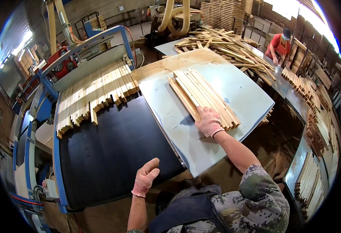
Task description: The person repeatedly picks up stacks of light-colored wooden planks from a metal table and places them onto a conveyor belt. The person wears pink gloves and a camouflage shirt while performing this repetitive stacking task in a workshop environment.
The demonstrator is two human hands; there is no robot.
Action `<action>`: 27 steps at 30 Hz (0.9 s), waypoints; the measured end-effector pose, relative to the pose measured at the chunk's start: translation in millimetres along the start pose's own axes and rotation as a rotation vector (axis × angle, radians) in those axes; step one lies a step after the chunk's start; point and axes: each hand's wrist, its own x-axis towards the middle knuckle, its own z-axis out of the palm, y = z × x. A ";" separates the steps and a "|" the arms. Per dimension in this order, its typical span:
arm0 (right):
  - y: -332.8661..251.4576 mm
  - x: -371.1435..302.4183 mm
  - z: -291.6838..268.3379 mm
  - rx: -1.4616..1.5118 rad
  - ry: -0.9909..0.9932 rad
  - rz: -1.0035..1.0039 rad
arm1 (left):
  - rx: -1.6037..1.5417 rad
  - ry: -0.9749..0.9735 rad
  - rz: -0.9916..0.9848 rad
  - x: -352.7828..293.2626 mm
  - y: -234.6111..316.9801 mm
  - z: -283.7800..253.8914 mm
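Observation:
My right hand, in a pink-and-white work glove, lies on the near end of a bundle of wooden strips. Its fingers are stretched over the wood rather than wrapped round it. The strips lie side by side on a pale blue-grey tabletop, one at the left edge slightly apart from the others. Over the near edge of a black conveyor belt hovers my gloved left hand, thumb apart from the fingers, holding nothing. Farther up the belt, a row of wooden strips rests with uneven near ends.
A blue-framed machine stands across the belt's far end. Beyond the table is a loose heap of strips. At the right, metal benches carry rows of strips; a co-worker in red handles wood there. Wood stacks stand behind.

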 end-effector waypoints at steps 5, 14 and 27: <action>30.7 8.0 6.9 0.046 0.042 -0.075 | -0.027 -0.063 -0.084 45.5 -7.6 70.0; 109.8 53.5 -0.4 0.502 0.312 -0.137 | 0.345 0.083 0.068 118.5 -42.7 148.0; 170.5 214.5 59.8 0.664 -0.138 0.120 | 0.889 0.097 0.124 216.9 -59.9 169.7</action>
